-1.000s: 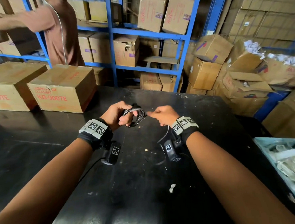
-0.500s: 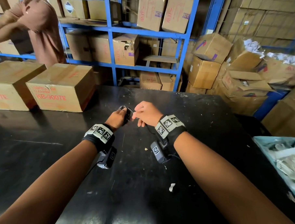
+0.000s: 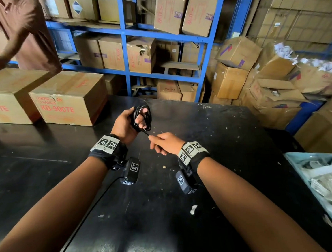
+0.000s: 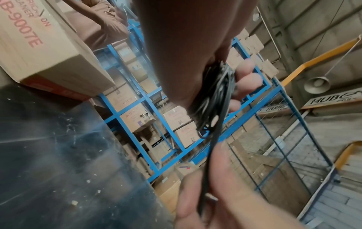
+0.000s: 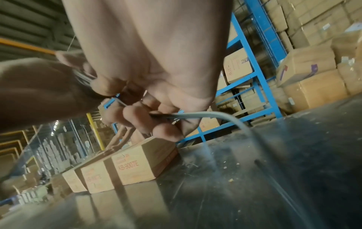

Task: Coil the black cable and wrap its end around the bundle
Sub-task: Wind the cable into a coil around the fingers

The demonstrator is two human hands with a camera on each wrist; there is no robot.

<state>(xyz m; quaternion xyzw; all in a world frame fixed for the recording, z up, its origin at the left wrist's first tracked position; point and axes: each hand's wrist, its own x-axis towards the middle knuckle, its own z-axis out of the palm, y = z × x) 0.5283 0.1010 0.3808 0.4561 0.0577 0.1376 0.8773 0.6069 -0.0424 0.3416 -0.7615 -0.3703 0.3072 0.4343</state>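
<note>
The likeliest failure, as I judge it, is the coil springing loose: the left hand holds many loops of the black cable gathered into a bundle, and a hard pull on the free end could drag loops out from under its fingers. Too slack a pull would leave a wrap that slides off. The tail could also slip through the right hand if the pinch eases while it circles the bundle.

The bundle sits above the table, at about 12 o'clock from the wearer in the head view. The left fingers are curled through and around the loops, the fingertips showing past the strands in the left wrist view. From the bottom of the bundle a short taut run of cable leads toward 5 o'clock into the right hand, just beside the left. There the thumb and curled fingers pinch the cable, and the rest trails out behind the palm toward the table.
</note>
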